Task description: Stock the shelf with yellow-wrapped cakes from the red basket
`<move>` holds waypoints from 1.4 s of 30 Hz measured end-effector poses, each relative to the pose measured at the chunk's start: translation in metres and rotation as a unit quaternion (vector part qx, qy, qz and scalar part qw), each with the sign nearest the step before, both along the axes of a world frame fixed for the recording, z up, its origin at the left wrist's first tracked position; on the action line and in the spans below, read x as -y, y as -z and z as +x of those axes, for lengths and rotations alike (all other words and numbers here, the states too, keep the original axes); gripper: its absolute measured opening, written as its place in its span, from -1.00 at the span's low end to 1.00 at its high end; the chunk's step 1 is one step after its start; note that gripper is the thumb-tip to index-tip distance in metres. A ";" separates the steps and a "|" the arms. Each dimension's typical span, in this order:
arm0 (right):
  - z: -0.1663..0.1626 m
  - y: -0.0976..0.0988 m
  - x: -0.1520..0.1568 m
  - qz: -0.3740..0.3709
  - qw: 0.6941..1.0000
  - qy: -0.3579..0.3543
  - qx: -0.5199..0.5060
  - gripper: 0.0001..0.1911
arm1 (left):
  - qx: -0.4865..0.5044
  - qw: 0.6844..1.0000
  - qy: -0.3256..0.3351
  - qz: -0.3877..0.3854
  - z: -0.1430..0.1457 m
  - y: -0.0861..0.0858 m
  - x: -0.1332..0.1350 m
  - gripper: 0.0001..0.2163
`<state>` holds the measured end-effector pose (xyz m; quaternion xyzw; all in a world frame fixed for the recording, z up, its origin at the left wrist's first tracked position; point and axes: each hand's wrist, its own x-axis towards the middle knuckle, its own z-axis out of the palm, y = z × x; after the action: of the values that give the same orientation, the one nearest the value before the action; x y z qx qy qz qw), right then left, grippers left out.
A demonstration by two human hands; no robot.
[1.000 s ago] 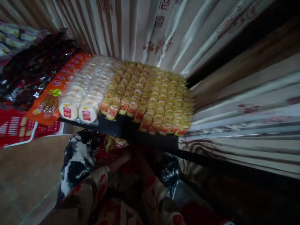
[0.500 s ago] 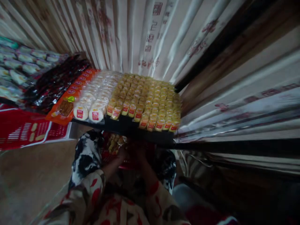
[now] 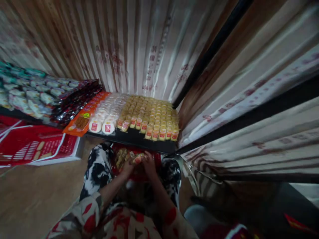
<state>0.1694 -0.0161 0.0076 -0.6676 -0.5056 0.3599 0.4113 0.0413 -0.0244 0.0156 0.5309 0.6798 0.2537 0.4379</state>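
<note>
Both hands are up now, out of the shadow they were buried in half a second ago. The left hand [image 3: 128,167] and the right hand [image 3: 150,163] meet just over the red box [image 3: 157,159], and between them sits a clutch of small packets [image 3: 137,158], yellow with red ends. Fingers of both hands are curled in and pinching that clutch from either side. The dim light blurs exactly how many fingers are on it.

So the packets have left the box and ride in the grip, below the shelf edge [image 3: 139,137] and not touching it. More loose packets [image 3: 121,156] lie in the box at nine o'clock of the hands.

At twelve o'clock, the shelf carries tight rows of yellow packets [image 3: 154,114]. White round cakes [image 3: 102,125] stand at eleven, and orange packs [image 3: 81,121] further out toward ten. A red carton [image 3: 37,146] sits on the floor at nine. Black-and-white patterned cloth [image 3: 97,169] flanks the box, and a striped curtain [image 3: 139,49] hangs behind it all.
</note>
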 end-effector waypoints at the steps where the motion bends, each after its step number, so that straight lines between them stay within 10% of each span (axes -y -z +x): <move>1: -0.002 -0.002 0.002 0.002 1.000 0.002 -0.026 -0.66 | 0.014 1.000 -0.012 -0.014 -0.001 -0.002 0.001 -0.78; 7: -0.017 -0.017 0.009 0.013 0.987 -0.032 -0.159 -0.64 | 0.058 0.996 -0.042 -0.044 -0.010 -0.013 0.002 -0.75; 21: -0.026 -0.101 -0.014 0.075 0.994 -0.068 -0.033 -0.65 | -0.061 0.978 0.028 0.197 -0.016 -0.088 -0.015 -0.62; 42: 0.016 -0.066 -0.057 0.166 0.978 -0.027 0.126 -0.55 | -0.166 0.963 -0.031 0.208 0.027 -0.109 -0.106 -0.65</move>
<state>0.1859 0.0409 0.0739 -0.6161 -0.6242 0.1950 0.4390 0.0688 0.0818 0.1245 0.6239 0.6911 0.3112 0.1904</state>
